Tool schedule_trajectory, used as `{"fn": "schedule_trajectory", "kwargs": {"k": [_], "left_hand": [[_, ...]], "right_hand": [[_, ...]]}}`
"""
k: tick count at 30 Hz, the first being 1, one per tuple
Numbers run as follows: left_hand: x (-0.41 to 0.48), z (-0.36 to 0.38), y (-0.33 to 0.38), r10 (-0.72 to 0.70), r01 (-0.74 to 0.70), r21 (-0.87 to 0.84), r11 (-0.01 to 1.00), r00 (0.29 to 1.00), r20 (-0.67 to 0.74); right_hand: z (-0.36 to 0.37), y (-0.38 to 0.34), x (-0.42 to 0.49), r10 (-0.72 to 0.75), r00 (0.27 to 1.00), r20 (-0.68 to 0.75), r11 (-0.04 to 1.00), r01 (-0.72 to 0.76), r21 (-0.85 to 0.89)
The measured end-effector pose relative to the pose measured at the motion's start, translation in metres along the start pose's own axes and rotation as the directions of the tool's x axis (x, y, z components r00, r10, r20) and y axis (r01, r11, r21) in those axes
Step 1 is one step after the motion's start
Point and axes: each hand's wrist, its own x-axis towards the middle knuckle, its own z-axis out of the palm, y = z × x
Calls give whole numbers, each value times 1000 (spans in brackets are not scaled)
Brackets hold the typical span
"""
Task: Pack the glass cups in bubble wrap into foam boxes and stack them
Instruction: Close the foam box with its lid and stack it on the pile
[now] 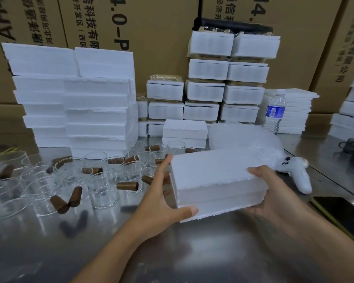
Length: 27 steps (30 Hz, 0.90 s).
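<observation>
My steel tabletop (pixel 213 252) holds glass cups (pixel 106 198) and brown corks (pixel 127 185) at left, white foam stacks (pixel 98 111) behind, and cardboard cartons (pixel 155 37) across the back. At centre, my left hand (pixel 159 203) and right hand (pixel 274 193) clasp a closed foam box (pixel 215 180) by its ends, bubble wrap (pixel 247 139) just behind it.
</observation>
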Motion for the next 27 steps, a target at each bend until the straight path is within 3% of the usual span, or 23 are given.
{"fn": "schedule_trajectory", "kwargs": {"k": [11, 15, 22, 24, 27], "left_hand": [[0, 4, 0, 4, -4, 14, 1000, 1000, 8], [2, 4, -4, 16, -16, -7, 1000, 998, -53], [9, 12, -9, -49, 47, -28, 999, 996, -77], [11, 19, -12, -60, 63, 21, 998, 991, -119], [13, 30, -18, 30, 18, 277, 961, 985, -168]], "right_hand": [[0, 5, 6, -29, 999, 12, 999, 29, 26], [5, -2, 12, -58, 998, 12, 995, 56, 78], [15, -38, 38, -110, 994, 24, 994, 111, -23], [22, -54, 52, -141, 990, -11, 990, 141, 18], [38, -75, 80, -139, 989, -45, 985, 142, 97]]}}
